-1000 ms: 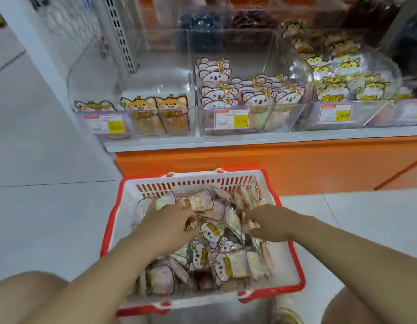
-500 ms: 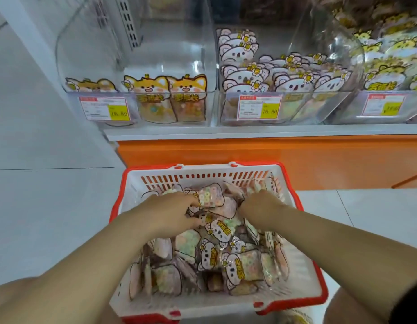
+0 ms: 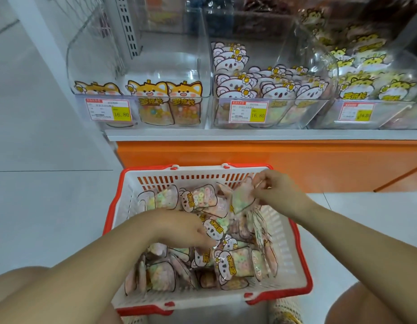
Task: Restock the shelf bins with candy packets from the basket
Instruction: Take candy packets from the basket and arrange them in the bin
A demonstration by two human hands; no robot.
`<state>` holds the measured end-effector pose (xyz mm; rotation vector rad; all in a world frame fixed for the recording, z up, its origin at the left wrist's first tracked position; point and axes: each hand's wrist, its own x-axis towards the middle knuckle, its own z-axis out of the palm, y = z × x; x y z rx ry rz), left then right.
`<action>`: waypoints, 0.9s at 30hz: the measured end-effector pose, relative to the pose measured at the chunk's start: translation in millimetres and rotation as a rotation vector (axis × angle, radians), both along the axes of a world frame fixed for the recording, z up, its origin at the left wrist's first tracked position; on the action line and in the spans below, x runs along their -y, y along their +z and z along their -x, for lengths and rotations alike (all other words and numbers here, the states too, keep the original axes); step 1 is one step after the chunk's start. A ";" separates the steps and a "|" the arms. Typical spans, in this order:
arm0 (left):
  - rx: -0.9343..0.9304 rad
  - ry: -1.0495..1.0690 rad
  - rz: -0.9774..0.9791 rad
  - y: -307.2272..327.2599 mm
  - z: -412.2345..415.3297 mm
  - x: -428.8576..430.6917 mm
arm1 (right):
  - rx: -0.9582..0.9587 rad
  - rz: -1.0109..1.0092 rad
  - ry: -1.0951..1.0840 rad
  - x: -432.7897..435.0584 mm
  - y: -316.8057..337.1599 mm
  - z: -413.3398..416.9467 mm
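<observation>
A white basket with a red rim [image 3: 296, 263] stands on the floor in front of me, full of koala-print candy packets [image 3: 235, 265]. My right hand [image 3: 276, 188] pinches one packet [image 3: 241, 199] by its top edge and holds it above the far right of the pile. My left hand [image 3: 181, 226] reaches down into the middle of the pile with curled fingers; what they hold is hidden. Above, clear shelf bins hold fox packets [image 3: 170, 101] on the left, koala packets [image 3: 268, 87] in the middle and tiger packets [image 3: 371, 83] on the right.
The bins sit on a white shelf ledge [image 3: 226, 134] over an orange base panel [image 3: 296, 160]. Price tags [image 3: 108, 110] hang on the bin fronts. Grey floor tiles [image 3: 43, 206] spread to the left. My knees show at the bottom corners.
My right hand has risen out of the pile with a packet pinched in it. My left hand has slid toward the basket's middle. The view has moved closer.
</observation>
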<state>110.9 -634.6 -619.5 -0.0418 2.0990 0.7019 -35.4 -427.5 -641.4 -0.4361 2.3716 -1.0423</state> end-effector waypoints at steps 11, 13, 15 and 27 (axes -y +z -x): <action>0.034 1.372 -1.038 -2.1 2.4 -30.8 | 0.446 0.702 -0.445 27.0 35.9 -107.8; -0.054 1.471 -1.001 -3.8 4.3 -25.8 | 0.387 0.599 -0.349 31.4 30.5 -110.0; -0.155 1.514 -0.949 -3.4 7.9 -18.5 | 0.408 0.578 -0.281 36.1 28.7 -100.6; -0.661 0.954 -0.069 14.7 12.9 48.7 | -0.268 -0.648 0.885 40.6 -98.2 -26.7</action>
